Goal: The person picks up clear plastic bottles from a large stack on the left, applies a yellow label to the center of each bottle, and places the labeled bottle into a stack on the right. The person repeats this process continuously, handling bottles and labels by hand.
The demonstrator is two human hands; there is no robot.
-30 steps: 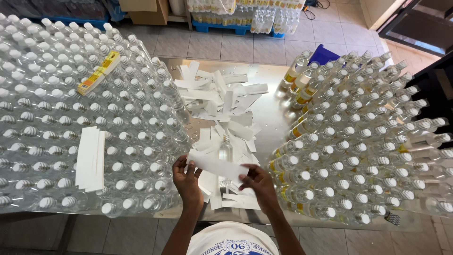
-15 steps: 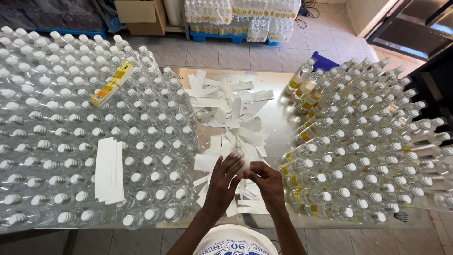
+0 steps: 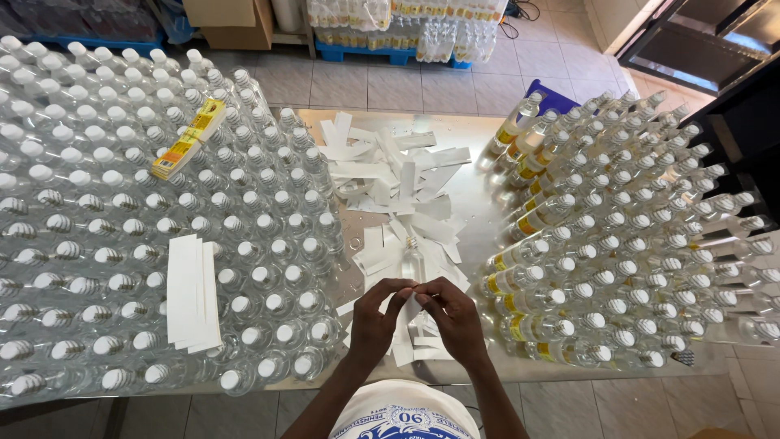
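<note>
My left hand (image 3: 375, 319) and my right hand (image 3: 452, 317) meet over the near edge of the steel table (image 3: 479, 191). Both sets of fingertips pinch one white paper strip (image 3: 404, 332), which hangs down between the hands. Just beyond my fingers a single clear bottle (image 3: 412, 262) stands upright. It is ringed by a loose pile of white paper strips (image 3: 398, 175) spread across the table's middle.
Several clear white-capped bottles (image 3: 106, 211) pack the left side, with a stack of white strips (image 3: 192, 293) and a yellow label stack (image 3: 189, 140) lying on top. Yellow-labelled bottles (image 3: 634, 244) fill the right. Wrapped bottle packs (image 3: 406, 24) and a cardboard box (image 3: 227, 15) stand behind.
My hands were apart with a strip, then reached forward into the pile. They have now drawn back toward me and closed together on one strip.
</note>
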